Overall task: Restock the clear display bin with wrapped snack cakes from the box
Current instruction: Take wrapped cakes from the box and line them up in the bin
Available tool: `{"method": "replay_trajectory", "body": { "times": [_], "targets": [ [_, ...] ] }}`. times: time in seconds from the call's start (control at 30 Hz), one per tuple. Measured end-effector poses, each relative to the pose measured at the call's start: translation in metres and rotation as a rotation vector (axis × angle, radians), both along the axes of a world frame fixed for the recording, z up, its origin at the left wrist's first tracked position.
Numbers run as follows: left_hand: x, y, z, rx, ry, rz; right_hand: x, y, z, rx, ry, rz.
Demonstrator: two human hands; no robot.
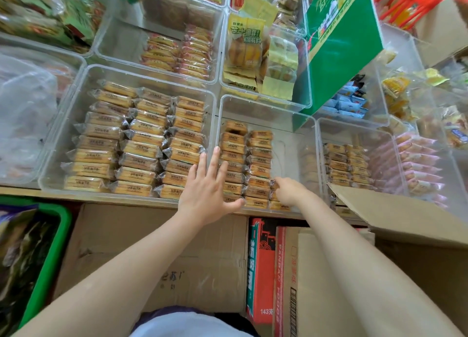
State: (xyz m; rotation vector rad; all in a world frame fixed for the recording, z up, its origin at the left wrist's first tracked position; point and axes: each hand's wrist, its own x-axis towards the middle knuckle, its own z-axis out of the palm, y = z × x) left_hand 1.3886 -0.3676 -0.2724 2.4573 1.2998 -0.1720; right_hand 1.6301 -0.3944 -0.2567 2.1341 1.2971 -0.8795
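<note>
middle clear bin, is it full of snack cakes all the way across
No, the middle clear bin holds two rows of wrapped snack cakes on its left; its right part is bare.

Wooden shelf [76, 196] carries clear bins [291, 103] of wrapped snacks

Bins of cakes on a shelf, boxes below

The bin [268, 114] holds two rows of cakes [245, 164] along its left side. A fuller bin [76, 103] sits just left, another [354, 134] right. Left hand [205, 195] lies over the shared wall; right hand [288, 189] is in the bin's near right. Boxes [157, 248] stand before the shelf
</note>
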Motion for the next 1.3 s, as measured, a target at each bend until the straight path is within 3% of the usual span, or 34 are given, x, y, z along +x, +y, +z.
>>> {"method": "replay_trajectory", "body": {
  "times": [0.07, 0.17, 0.23, 0.3, 0.33, 0.4, 0.47, 0.6, 0.7, 0.8, 1.0, 1.17, 1.3],
  "targets": [
    [0.000, -0.001, 0.001, -0.002, 0.003, 0.005, -0.004, -0.009, 0.027, 0.114, 0.044, -0.016],
    [0.001, -0.001, 0.000, 0.017, 0.012, 0.024, -0.008, -0.037, 0.083, 0.474, 0.199, -0.121],
    [0.003, -0.003, 0.003, 0.035, 0.068, 0.064, -0.007, -0.067, 0.126, 0.707, 0.421, -0.245],
    [0.014, -0.014, 0.018, 0.038, 0.119, 0.137, 0.001, -0.103, 0.163, 0.852, 0.764, -0.435],
    [0.026, -0.026, 0.030, 0.046, 0.082, 0.162, 0.010, -0.123, 0.177, 0.863, 0.967, -0.547],
    [0.056, -0.066, 0.064, -0.004, -0.181, 0.176, 0.031, -0.165, 0.192, 0.781, 1.297, -0.729],
    [0.089, -0.121, 0.098, -0.191, -0.490, 0.160, 0.050, -0.204, 0.193, 0.686, 1.423, -0.821],
    [0.137, -0.220, 0.123, -0.513, -0.676, 0.046, 0.092, -0.260, 0.155, 0.663, 1.232, -1.035],
    [0.153, -0.243, 0.119, -0.707, -0.813, 0.202, 0.115, -0.276, 0.120, 0.584, 0.937, -1.154],
    [0.157, -0.246, 0.108, -0.797, -0.909, 0.333, 0.127, -0.279, 0.088, 0.403, 0.694, -0.995],
    [0.162, -0.256, 0.104, -0.798, -1.048, 0.391, 0.110, -0.271, 0.025, 0.158, 0.689, -0.651],
    [0.168, -0.262, 0.109, -0.778, -1.046, 0.451, 0.068, -0.280, -0.023, -0.170, 0.573, -0.127],
    [0.172, -0.262, 0.112, -0.765, -1.067, 0.438, 0.042, -0.293, -0.050, -0.247, 0.496, -0.060]
  ]
}}
